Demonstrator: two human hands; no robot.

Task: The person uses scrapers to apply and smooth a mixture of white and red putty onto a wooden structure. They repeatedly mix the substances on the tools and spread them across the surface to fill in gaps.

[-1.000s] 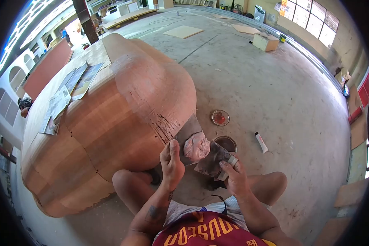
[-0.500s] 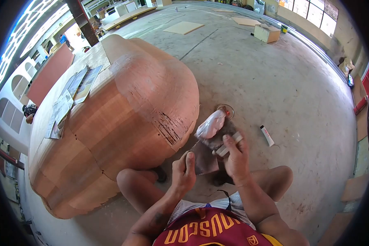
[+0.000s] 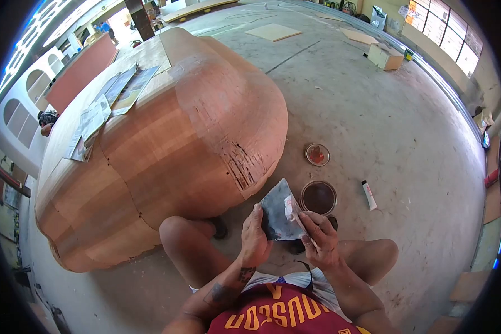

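Observation:
My left hand (image 3: 254, 236) is closed on the edge of a dark, smeared flat plate (image 3: 276, 214), which it holds tilted above my lap. My right hand (image 3: 320, 242) grips a thin putty spreader (image 3: 306, 225) at the plate's right side. A pinkish-white lump of putty (image 3: 289, 207) sits between the spreader and the plate's face. Just beyond my hands stands an open round can (image 3: 318, 199) with dark contents. Farther off lies a round lid (image 3: 317, 155) with a reddish smear inside. To the right, a white tube (image 3: 368, 195) with a black cap rests on the floor.
A large curved wooden form (image 3: 150, 161) fills the left side, with a pinkish coated end and a cracked patch (image 3: 242, 165). Newspapers (image 3: 114, 103) lie on top of it. Boards (image 3: 273, 32) and a box (image 3: 385, 57) are on the concrete floor. Another person (image 3: 47, 119) is at the far left.
My right hand has brought the spreader and putty down and back to the plate, away from over the can. The can and lid now show clearly. The plate has been raised and tilted.

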